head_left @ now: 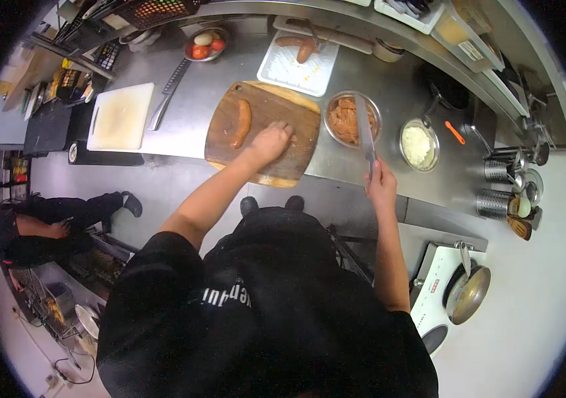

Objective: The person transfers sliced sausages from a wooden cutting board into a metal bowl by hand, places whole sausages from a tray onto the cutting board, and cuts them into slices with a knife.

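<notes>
My left hand [272, 142] rests on the wooden cutting board [273, 106], fingers bent down and close together. What lies under them is hidden, though small bits show beside the fingertips. Left of that hand, a whole sausage [241, 124] lies lengthwise on the board. My right hand [381, 184] is closed around the handle of a long knife [364, 125]. Its blade points away from me, over a metal bowl [328, 126] of chopped sausage meat [343, 121].
A white tray [276, 71] with more sausages and tongs stands behind the board. At right are a bowl of chopped white food [417, 146] and an orange-handled tool [455, 132]. Leftward lie another knife [170, 93] and a white board [122, 116]. Another person [37, 229] is at far left.
</notes>
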Action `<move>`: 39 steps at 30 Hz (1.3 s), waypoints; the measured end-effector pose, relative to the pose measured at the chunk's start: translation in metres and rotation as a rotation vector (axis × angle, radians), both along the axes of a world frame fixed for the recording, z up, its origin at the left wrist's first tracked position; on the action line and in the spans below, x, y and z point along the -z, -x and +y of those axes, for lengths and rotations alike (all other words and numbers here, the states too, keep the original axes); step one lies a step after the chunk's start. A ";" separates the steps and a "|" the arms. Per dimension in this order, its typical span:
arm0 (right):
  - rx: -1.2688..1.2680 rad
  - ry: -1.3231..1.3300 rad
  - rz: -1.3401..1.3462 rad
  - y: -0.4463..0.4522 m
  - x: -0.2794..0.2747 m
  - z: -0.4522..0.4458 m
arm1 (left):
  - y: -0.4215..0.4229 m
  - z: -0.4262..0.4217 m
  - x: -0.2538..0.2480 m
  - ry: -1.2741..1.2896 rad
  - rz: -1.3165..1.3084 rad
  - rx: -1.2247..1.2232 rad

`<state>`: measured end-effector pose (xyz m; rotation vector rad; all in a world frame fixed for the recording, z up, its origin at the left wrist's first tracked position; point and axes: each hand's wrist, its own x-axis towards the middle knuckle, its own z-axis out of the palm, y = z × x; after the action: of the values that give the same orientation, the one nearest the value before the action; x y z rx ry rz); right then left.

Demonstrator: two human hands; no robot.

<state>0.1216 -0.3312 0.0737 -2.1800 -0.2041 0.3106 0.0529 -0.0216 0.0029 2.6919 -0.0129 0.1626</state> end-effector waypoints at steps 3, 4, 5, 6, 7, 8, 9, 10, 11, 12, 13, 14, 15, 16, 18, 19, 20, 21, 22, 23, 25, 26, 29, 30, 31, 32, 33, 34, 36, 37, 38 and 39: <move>0.027 -0.096 0.059 0.010 -0.005 -0.006 | -0.006 -0.012 -0.013 -0.036 -0.017 0.012; 0.052 -0.100 0.124 0.013 -0.011 -0.007 | -0.008 -0.014 -0.015 -0.078 0.023 0.001; 0.057 -0.099 0.123 0.015 -0.013 -0.009 | -0.009 -0.016 -0.016 -0.121 0.063 -0.012; 0.050 -0.133 0.151 0.017 -0.014 -0.010 | -0.012 -0.017 -0.012 -0.121 0.063 -0.009; 0.043 -0.168 0.179 0.019 -0.016 -0.010 | -0.016 -0.016 -0.006 -0.088 0.036 -0.063; 0.046 -0.171 0.178 0.023 -0.020 -0.009 | -0.020 -0.015 -0.002 -0.055 0.010 -0.117; 0.068 -0.179 0.204 0.026 -0.025 -0.007 | -0.025 -0.018 -0.004 -0.057 0.009 -0.115; 0.090 -0.186 0.229 0.027 -0.028 -0.006 | -0.032 -0.023 -0.005 0.069 -0.018 -0.224; 0.091 -0.187 0.229 0.027 -0.027 -0.006 | -0.040 -0.030 -0.006 0.195 -0.045 -0.332; 0.106 -0.238 0.229 0.027 -0.025 -0.007 | -0.049 -0.039 -0.014 0.195 -0.044 -0.330; 0.121 -0.286 0.229 0.027 -0.024 -0.009 | -0.060 -0.050 -0.027 0.576 0.063 -0.327; 0.121 -0.285 0.229 0.025 -0.024 -0.009 | -0.068 -0.056 -0.037 0.957 0.170 -0.315; 0.135 -0.270 0.239 0.022 -0.025 -0.010 | -0.072 -0.058 -0.039 0.958 0.167 -0.314; 0.149 -0.254 0.249 0.020 -0.026 -0.010 | -0.075 -0.060 -0.041 0.765 -0.040 -0.267; 0.162 -0.252 0.234 0.019 -0.025 -0.010 | -0.072 -0.048 -0.040 0.352 -0.342 -0.288; 0.181 -0.253 0.220 0.018 -0.023 -0.010 | -0.062 -0.027 -0.037 0.135 -0.438 -0.352; 0.180 -0.258 0.214 0.018 -0.018 -0.012 | -0.048 -0.011 -0.041 0.026 -0.290 -0.512; 0.120 -0.195 0.200 0.017 -0.008 -0.014 | -0.034 0.006 -0.044 -0.084 -0.139 -0.666; 0.062 -0.130 0.188 0.017 0.003 -0.015 | -0.026 0.022 -0.031 -0.125 -0.086 -0.813; 0.063 -0.133 0.188 0.018 0.018 -0.014 | -0.018 0.034 -0.010 -0.166 -0.029 -0.961; -0.163 0.054 -0.121 0.024 0.032 0.002 | -0.011 0.054 0.009 -0.111 0.034 -0.796; -0.165 0.053 -0.118 0.028 0.028 0.010 | -0.008 0.059 0.018 -0.054 0.099 -0.631; -0.218 0.009 0.236 0.042 -0.007 0.056 | -0.006 0.026 0.033 -0.069 -0.041 -0.312; -0.293 0.125 0.036 0.039 0.010 0.065 | -0.003 0.012 0.024 -0.068 -0.040 -0.316; -0.363 0.240 -0.166 0.037 0.021 0.073 | 0.001 -0.004 0.007 -0.004 0.005 -0.291; -0.362 0.243 -0.169 0.036 0.022 0.083 | 0.001 -0.014 -0.003 0.062 0.048 -0.264; -0.352 0.252 -0.124 0.036 0.023 0.093 | -0.001 -0.018 -0.003 0.066 0.046 -0.264; -0.344 0.261 -0.077 0.037 0.024 0.099 | -0.002 -0.020 -0.003 0.050 0.067 -0.289; -0.370 0.274 -0.116 0.042 0.032 0.105 | -0.002 -0.021 -0.005 0.034 0.085 -0.321; -0.392 0.283 -0.153 0.044 0.036 0.107 | -0.002 -0.020 -0.005 0.018 0.101 -0.310; -0.394 0.283 -0.154 0.045 0.039 0.107 | -0.001 -0.020 -0.006 0.003 0.119 -0.296; -0.400 0.313 -0.141 0.049 0.035 0.106 | -0.001 -0.021 -0.008 0.007 0.120 -0.297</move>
<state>0.0731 -0.2247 0.0384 -2.4635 -0.7179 0.4350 0.0543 -0.0423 0.0111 2.6784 0.4235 0.0896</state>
